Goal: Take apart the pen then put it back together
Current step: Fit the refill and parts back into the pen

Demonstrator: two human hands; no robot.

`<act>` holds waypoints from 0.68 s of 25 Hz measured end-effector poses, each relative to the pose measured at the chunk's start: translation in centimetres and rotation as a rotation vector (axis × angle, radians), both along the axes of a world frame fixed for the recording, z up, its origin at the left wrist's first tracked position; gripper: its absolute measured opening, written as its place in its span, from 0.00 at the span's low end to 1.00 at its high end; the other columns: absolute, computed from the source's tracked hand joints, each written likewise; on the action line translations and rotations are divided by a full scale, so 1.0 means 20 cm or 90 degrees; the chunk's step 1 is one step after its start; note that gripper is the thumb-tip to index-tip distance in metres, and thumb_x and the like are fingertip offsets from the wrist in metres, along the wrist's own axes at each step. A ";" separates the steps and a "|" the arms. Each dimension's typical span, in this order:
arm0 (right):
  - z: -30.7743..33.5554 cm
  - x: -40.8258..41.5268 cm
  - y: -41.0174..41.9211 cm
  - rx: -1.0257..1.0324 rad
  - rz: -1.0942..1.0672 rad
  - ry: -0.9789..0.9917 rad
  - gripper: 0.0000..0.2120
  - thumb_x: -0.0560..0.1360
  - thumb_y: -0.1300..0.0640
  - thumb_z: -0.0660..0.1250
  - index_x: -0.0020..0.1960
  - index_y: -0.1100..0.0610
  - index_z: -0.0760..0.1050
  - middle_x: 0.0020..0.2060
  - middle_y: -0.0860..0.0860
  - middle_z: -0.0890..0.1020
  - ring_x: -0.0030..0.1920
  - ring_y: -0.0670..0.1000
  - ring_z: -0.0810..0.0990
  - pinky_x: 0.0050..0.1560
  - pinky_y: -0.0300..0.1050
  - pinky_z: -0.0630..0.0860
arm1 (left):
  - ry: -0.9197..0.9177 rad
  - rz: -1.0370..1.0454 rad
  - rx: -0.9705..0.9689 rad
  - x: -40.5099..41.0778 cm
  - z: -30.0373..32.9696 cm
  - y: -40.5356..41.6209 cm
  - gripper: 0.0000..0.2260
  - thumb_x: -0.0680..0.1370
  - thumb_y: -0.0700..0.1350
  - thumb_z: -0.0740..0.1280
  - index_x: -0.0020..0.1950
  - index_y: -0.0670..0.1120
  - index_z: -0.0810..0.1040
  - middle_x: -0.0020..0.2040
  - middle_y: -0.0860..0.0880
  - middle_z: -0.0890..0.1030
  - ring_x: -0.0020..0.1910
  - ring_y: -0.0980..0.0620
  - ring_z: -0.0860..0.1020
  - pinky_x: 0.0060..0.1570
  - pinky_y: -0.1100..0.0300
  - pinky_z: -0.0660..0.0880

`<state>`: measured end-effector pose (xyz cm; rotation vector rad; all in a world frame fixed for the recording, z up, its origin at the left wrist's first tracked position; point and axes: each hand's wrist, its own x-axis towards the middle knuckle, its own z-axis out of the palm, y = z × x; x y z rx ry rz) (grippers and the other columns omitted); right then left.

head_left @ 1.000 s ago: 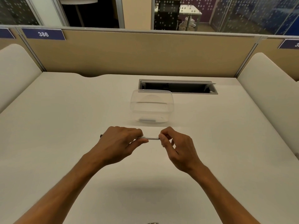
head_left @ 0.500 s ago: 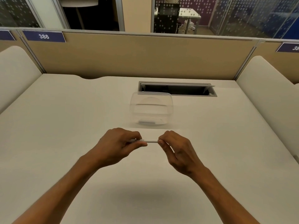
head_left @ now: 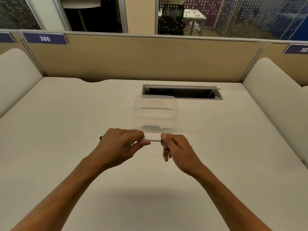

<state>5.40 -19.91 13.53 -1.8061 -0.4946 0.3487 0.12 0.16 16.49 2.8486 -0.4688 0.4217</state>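
Pen (head_left: 153, 140) pinched level at both ends: left hand (head_left: 119, 145) on barrel, right hand (head_left: 177, 147) on tip. Since a second ago, grip unchanged, parts unseparated; twist-off judged just starting.

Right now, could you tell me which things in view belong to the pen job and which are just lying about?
Part of the job:
- pen, held level above the desk
- left hand, gripping its barrel
- right hand, pinching its right end

Just lying about:
- clear plastic container, beyond the hands
- cable hatch in the desk
- number plate 386 on the partition
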 end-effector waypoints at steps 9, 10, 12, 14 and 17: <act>-0.07 0.01 -0.05 -0.157 -0.049 -0.615 0.09 0.82 0.53 0.56 0.48 0.56 0.72 0.35 0.50 0.77 0.28 0.48 0.68 0.27 0.40 0.66 | 0.167 -0.018 -0.180 0.02 -0.01 0.03 0.16 0.78 0.61 0.58 0.36 0.53 0.69 0.23 0.51 0.66 0.26 0.51 0.66 0.28 0.58 0.61; -0.07 0.01 -0.05 -0.152 -0.044 -0.624 0.10 0.82 0.53 0.55 0.48 0.55 0.72 0.35 0.50 0.77 0.29 0.47 0.68 0.28 0.39 0.65 | 0.176 -0.023 -0.190 0.02 -0.01 0.03 0.16 0.77 0.61 0.58 0.36 0.52 0.69 0.24 0.51 0.66 0.26 0.51 0.66 0.28 0.58 0.62; -0.07 0.02 -0.06 -0.123 -0.040 -0.596 0.12 0.83 0.52 0.54 0.47 0.56 0.73 0.34 0.48 0.76 0.31 0.45 0.65 0.31 0.36 0.63 | 0.178 -0.030 -0.199 0.02 -0.01 0.03 0.16 0.77 0.61 0.59 0.37 0.52 0.72 0.24 0.50 0.67 0.26 0.51 0.66 0.28 0.57 0.62; -0.05 0.01 -0.05 -0.084 -0.031 -0.525 0.13 0.82 0.51 0.54 0.45 0.55 0.73 0.34 0.43 0.73 0.31 0.44 0.66 0.31 0.38 0.65 | 0.158 -0.026 -0.198 0.02 -0.01 0.03 0.17 0.77 0.62 0.59 0.38 0.51 0.75 0.23 0.51 0.67 0.25 0.51 0.65 0.27 0.57 0.63; -0.03 0.00 -0.04 -0.064 -0.028 -0.411 0.13 0.81 0.51 0.55 0.40 0.53 0.70 0.29 0.45 0.73 0.29 0.50 0.70 0.30 0.49 0.69 | 0.087 -0.011 -0.143 0.01 0.00 0.02 0.19 0.76 0.63 0.58 0.39 0.50 0.77 0.23 0.54 0.67 0.24 0.53 0.66 0.25 0.58 0.64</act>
